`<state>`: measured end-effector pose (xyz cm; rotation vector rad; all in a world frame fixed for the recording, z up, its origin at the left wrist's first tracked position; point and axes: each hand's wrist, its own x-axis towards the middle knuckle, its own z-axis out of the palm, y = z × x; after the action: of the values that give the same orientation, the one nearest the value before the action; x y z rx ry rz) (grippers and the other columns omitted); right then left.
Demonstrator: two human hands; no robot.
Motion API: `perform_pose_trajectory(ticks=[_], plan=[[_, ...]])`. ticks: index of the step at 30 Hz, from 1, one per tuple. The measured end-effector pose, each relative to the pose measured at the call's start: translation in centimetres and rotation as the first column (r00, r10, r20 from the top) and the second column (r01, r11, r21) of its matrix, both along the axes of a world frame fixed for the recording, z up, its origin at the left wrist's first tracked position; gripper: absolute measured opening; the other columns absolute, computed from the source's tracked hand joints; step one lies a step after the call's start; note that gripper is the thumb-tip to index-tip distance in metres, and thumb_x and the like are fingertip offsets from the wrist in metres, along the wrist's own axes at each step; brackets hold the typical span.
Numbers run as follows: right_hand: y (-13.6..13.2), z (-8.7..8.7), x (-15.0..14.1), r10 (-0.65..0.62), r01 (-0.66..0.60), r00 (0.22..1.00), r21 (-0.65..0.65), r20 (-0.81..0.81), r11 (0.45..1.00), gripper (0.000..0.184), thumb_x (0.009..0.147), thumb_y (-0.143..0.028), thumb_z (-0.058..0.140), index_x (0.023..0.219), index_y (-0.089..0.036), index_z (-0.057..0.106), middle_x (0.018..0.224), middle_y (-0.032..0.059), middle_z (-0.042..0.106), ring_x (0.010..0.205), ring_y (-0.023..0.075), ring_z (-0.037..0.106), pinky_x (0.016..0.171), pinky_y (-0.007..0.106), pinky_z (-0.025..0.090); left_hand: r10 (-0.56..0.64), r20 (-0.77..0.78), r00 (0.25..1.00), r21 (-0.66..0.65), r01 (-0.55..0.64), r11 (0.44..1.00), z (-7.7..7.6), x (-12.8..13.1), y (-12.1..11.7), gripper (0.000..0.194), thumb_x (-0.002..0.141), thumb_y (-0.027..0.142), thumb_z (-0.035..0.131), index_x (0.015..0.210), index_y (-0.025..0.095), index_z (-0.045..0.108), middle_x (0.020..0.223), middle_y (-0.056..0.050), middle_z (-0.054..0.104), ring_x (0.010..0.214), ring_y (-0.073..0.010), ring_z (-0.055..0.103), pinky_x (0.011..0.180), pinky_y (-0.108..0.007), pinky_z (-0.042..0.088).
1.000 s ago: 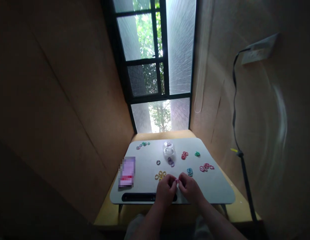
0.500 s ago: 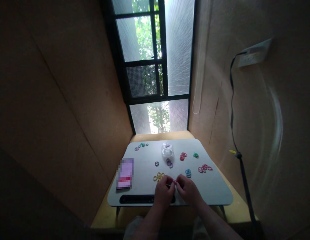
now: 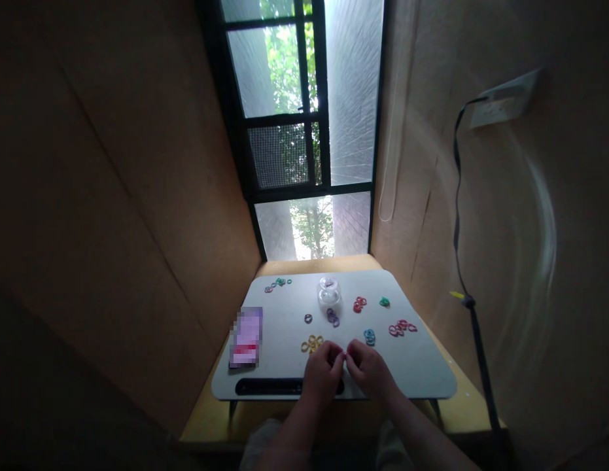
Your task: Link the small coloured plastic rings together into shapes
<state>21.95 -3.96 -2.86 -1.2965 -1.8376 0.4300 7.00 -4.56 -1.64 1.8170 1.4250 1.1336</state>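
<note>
Both my left hand (image 3: 324,371) and my right hand (image 3: 367,369) are closed in a pinch, their fingertips meeting above the front of the white table (image 3: 407,376). Between the fingertips a small pink bit shows, apparently a pink hair tie (image 3: 345,354), mostly hidden by the fingers. Yellow hair ties (image 3: 313,343) lie just beyond my left hand, partly covered by it. Blue hair ties (image 3: 369,337) lie beyond my right hand. Farther right is a pink group (image 3: 402,328). Purple hair ties (image 3: 332,318) sit in front of a clear round container (image 3: 329,293).
Red hair ties (image 3: 360,304) and green ones (image 3: 384,301) lie at the back right, mixed ones (image 3: 279,282) at the back left. A dark one (image 3: 308,318) lies alone. A phone (image 3: 246,337) rests at left, near a black slot (image 3: 269,386). A cable (image 3: 456,196) hangs at right.
My hands stay pinched together in nearly the same place, fingers shifting slightly. Less of the pink bit between them shows now. The groups on the table lie as before.
</note>
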Motion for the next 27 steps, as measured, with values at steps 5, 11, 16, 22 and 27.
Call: perform_pose_trajectory(ticks=[5,11,16,22,27], plan=[[-0.11,0.19,0.09,0.034,-0.034,0.999,-0.01,0.004,0.999,0.012,0.084,-0.026,0.049,0.073,-0.021,0.051,0.062,-0.002,0.054,0.057,0.0134,0.049,0.055,0.023,0.035,0.011,0.001,1.0,-0.004,-0.011,1.0,-0.06,0.01,0.02,0.012,0.083,0.029,0.053,0.079,0.02,0.06,0.072,0.0,0.062,0.069,-0.0145,0.056,0.066,-0.026,0.04],[-0.05,0.12,0.09,0.04,-0.04,0.999,-0.011,0.007,0.999,0.012,0.083,-0.023,0.048,0.071,-0.021,0.051,0.063,-0.0015,0.055,0.059,0.0135,0.05,0.057,0.024,0.036,0.02,-0.001,1.0,-0.012,-0.02,1.0,-0.17,0.04,0.08,0.014,0.084,0.031,0.054,0.079,0.02,0.06,0.071,0.0,0.062,0.067,-0.0144,0.055,0.064,-0.026,0.039],[-0.04,0.01,0.06,0.02,-0.02,1.0,-0.015,0.018,1.0,0.013,0.083,-0.023,0.047,0.07,-0.021,0.048,0.062,-0.0017,0.053,0.057,0.0131,0.049,0.055,0.023,0.034,0.018,0.008,1.0,-0.004,-0.018,1.0,-0.3,0.1,0.2,0.015,0.083,0.032,0.055,0.078,0.019,0.059,0.069,0.0,0.061,0.065,-0.0142,0.054,0.063,-0.026,0.039],[0.11,-0.07,0.07,0.023,-0.023,1.0,-0.007,0.019,1.0,0.015,0.084,-0.025,0.049,0.069,-0.021,0.047,0.062,-0.0019,0.053,0.057,0.013,0.048,0.055,0.024,0.033,0.017,0.02,1.0,0.002,-0.017,1.0,-0.42,0.11,0.27,0.015,0.083,0.032,0.054,0.081,0.019,0.061,0.073,-0.001,0.063,0.067,-0.0145,0.056,0.064,-0.027,0.04],[0.09,-0.01,0.09,0.023,-0.023,1.0,-0.006,0.013,1.0,0.017,0.085,-0.026,0.049,0.069,-0.021,0.046,0.062,-0.002,0.053,0.057,0.0132,0.048,0.055,0.024,0.033,0.007,0.018,1.0,0.015,-0.007,1.0,-0.25,0.07,0.17,0.015,0.084,0.031,0.054,0.082,0.019,0.063,0.075,-0.001,0.064,0.069,-0.0147,0.056,0.066,-0.027,0.041]])
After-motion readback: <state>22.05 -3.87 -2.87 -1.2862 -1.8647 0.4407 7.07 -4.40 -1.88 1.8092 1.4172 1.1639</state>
